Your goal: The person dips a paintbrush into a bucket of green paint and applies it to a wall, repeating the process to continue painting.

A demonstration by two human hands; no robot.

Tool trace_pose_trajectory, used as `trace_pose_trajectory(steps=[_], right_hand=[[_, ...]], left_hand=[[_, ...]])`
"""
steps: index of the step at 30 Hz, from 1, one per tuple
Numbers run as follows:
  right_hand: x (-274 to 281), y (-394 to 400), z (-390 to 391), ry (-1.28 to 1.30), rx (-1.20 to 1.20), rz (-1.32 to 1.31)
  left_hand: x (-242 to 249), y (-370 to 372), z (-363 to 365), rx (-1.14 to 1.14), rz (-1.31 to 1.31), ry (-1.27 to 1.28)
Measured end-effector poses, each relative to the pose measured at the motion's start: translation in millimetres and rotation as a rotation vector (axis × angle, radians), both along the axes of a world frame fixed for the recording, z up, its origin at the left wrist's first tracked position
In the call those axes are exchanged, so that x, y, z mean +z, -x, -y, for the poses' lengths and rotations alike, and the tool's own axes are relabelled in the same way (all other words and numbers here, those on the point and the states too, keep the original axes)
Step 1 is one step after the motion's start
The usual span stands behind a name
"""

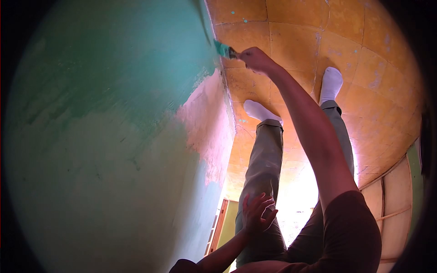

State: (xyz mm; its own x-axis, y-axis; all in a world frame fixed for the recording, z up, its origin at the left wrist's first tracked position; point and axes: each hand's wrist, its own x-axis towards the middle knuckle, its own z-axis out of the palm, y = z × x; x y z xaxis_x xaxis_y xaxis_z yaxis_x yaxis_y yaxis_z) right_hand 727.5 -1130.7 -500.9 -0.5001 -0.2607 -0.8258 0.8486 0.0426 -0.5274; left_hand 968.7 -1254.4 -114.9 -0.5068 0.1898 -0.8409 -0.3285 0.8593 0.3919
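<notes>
The wall (pixel 104 136) takes up most of what I'm seeing, and it's mostly covered in green paint now, darker and fresher up top, paler and a bit streaky lower down. What's left, as far as I can tell, is a ragged pink bare patch (pixel 207 123) running down the edge near the floor (pixel 364 68), so I'd call this well past halfway with the bottom strip still to do. The floor is orange tile with a few green drips on it, and my legs and white socks (pixel 330 82) are planted on it.

My right hand (pixel 255 59) is stretched out low, grip clamped around a brush (pixel 224 49). Its bristles are loaded with green and pressed right at the corner where wall meets floor. My left hand (pixel 257 214) is just resting on my left thigh with fingers spread apart, holding nothing.

The brush looks small, short bristles, handle mostly hidden in the fist.
</notes>
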Motion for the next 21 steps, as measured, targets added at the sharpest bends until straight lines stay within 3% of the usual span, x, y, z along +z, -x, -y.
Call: trace_pose_trajectory(steps=[3,7,11,13,20,21], right_hand=[[-14.7,13.6,21.3,-0.012,-0.192,0.000],[-38.5,-10.8,56.9,-0.009,-0.192,-0.050],[-25.4,-31.7,56.7,-0.057,-0.035,-0.002],[-13.1,-22.7,51.8,-0.164,0.390,0.013],[39.9,50.5,28.7,-0.122,0.217,0.087],[36.4,38.1,32.2,-0.130,0.010,-0.052]], left_hand=[[-1.1,-3.3,1.2,0.004,-0.003,0.000],[-0.1,-3.1,1.0,0.007,0.009,-0.002],[0.2,-3.9,2.0,0.004,-0.003,-0.012],[0.1,-3.6,2.1,-0.004,-0.002,-0.010],[0.4,-2.5,0.9,0.014,0.015,-0.006],[0.1,-0.4,0.9,-0.001,0.014,0.000]])
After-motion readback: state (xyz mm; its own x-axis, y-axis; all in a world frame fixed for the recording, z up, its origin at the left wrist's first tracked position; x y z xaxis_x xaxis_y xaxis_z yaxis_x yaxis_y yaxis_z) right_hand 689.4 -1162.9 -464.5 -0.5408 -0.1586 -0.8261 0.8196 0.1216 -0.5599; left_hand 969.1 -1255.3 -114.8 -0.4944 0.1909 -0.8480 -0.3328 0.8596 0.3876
